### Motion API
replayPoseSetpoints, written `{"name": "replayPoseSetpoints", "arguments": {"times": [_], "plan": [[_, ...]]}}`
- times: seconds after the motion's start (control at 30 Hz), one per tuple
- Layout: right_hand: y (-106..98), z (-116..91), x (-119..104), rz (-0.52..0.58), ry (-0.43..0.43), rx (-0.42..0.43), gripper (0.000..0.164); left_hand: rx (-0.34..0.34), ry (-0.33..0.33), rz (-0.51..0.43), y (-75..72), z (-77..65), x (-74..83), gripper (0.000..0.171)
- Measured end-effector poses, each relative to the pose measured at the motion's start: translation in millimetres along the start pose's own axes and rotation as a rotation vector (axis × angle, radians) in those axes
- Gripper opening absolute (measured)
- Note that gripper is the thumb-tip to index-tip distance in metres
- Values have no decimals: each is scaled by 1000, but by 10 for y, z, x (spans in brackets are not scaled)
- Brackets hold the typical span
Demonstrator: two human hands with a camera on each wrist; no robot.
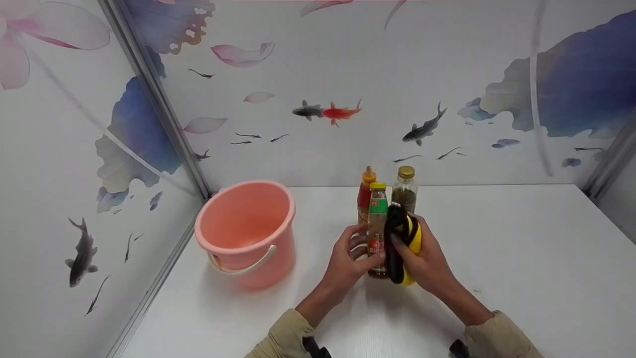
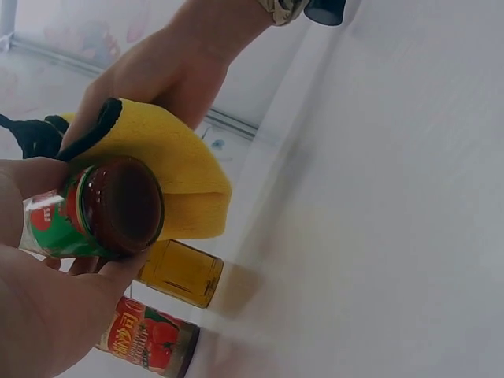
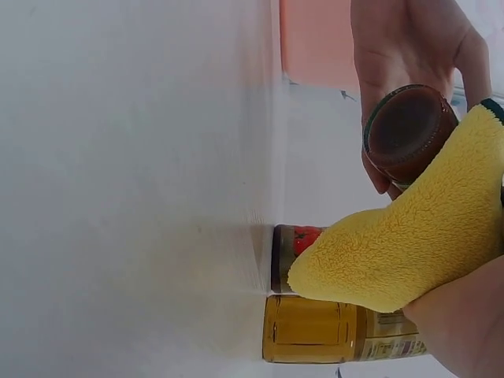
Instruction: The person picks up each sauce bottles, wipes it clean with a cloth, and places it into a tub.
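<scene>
My left hand (image 1: pixel 348 258) grips a glass sauce bottle (image 1: pixel 378 209) with a yellow cap, a green neck label and dark reddish contents. In both wrist views the bottle's round base (image 2: pixel 130 206) shows, raised off the table. The right hand (image 1: pixel 431 261) holds a folded cloth (image 1: pixel 416 243), yellow and fluffy on one side with black parts, against the bottle's right side. Behind these stand a red squeeze bottle (image 1: pixel 364 196) with an orange nozzle cap and tomatoes on its label (image 2: pixel 161 342), and a glass bottle (image 1: pixel 405 194) with a gold cap and amber lower part (image 3: pixel 311 331).
A pink bucket (image 1: pixel 287 243) with a white handle (image 1: pixel 256 267) stands on the left of the white table (image 1: pixel 521 258). Printed wall panels (image 1: pixel 328 64) with fish and petals enclose the back and sides.
</scene>
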State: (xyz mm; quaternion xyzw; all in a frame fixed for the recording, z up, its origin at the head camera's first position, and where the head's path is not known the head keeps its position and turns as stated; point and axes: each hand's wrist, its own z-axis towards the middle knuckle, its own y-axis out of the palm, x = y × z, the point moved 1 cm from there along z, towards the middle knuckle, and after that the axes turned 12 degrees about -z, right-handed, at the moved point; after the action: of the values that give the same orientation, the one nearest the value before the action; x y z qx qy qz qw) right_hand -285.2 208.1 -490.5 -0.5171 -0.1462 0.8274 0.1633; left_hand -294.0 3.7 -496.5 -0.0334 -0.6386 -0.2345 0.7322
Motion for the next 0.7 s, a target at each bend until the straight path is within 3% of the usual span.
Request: {"name": "replayPoseSetpoints", "arguments": {"times": [0.4,0.7], "plan": [[-11,2,-1,-17,7,66,50,-107,-38,34,24,-25,0,60],[-37,12,10,-38,22,97,50,-173,-50,59,11,-27,-18,70]]}}
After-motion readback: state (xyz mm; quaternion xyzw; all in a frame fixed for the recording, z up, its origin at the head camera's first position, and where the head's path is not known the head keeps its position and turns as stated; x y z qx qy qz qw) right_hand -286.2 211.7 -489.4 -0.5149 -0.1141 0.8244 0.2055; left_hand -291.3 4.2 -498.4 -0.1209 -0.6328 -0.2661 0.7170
